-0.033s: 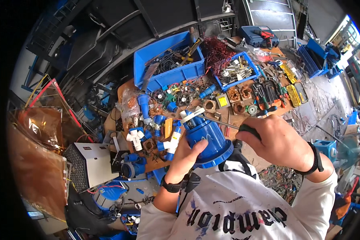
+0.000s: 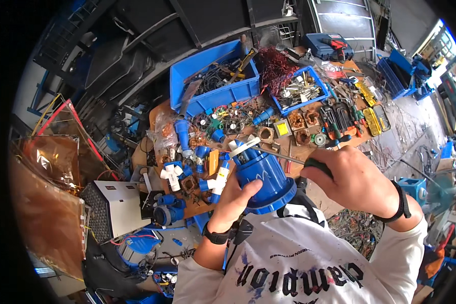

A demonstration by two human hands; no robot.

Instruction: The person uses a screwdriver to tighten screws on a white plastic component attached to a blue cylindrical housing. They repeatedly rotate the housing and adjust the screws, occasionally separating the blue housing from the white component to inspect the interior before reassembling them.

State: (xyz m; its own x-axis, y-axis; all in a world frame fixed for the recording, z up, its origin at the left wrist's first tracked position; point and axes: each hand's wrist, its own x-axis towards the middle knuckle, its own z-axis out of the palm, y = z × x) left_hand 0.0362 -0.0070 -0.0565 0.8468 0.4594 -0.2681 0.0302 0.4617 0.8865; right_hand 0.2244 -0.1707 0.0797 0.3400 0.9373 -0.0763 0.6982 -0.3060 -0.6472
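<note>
My left hand is wrapped round the side of a blue plastic cylinder. The cylinder has a wide ribbed rim at its near end and white handwritten marks on its wall. At its far end sits a white ring-like part. In my right hand, closed in a fist, is a screwdriver with a dark green handle. Its metal shaft points left and reaches the white part; whether the tip touches it I cannot tell. White and blue pipe fittings lie just left of my left hand.
Beyond my hands, the wooden table holds a large blue bin of wires and tools, a blue tray of metal pieces, copper-wound stators, hex keys and a yellow bit case. A cream-coloured box stands at the left.
The blue cylinder has turned slightly in my left hand, so its white marks show further to the right. My right hand with the screwdriver has shifted very little.
</note>
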